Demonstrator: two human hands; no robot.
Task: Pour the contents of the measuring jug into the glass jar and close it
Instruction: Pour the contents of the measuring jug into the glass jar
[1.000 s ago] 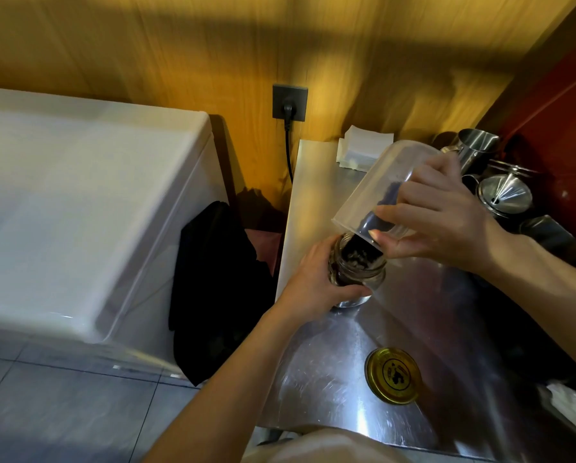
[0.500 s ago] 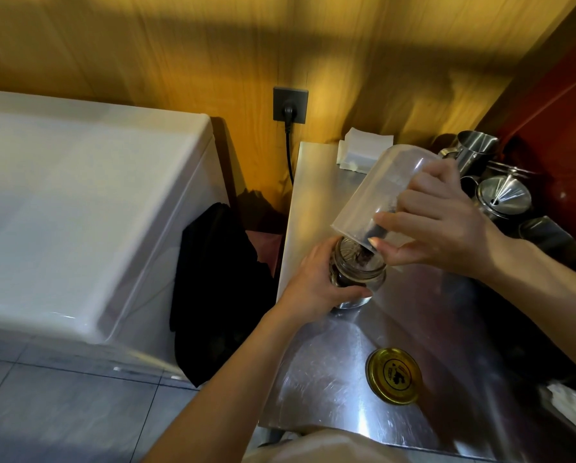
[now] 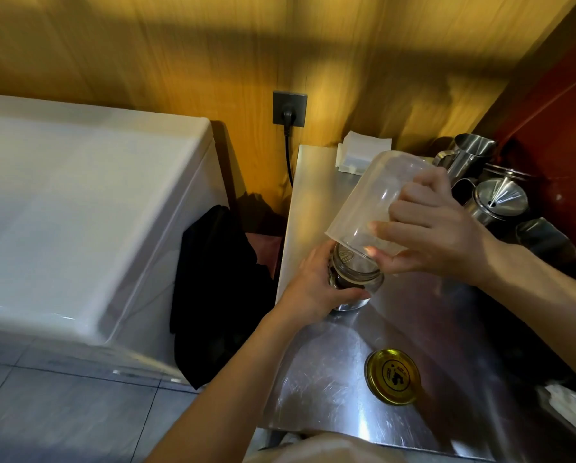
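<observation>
My left hand (image 3: 316, 289) hides part of the glass jar (image 3: 357, 279); I can't read the gold lid (image 3: 393, 375).

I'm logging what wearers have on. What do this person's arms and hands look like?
Both forearms are bare, with no sleeve in view. The left hand and right hand wear no gloves; no rings, watch or wristband show. Fingernails look short and unpainted.
</observation>
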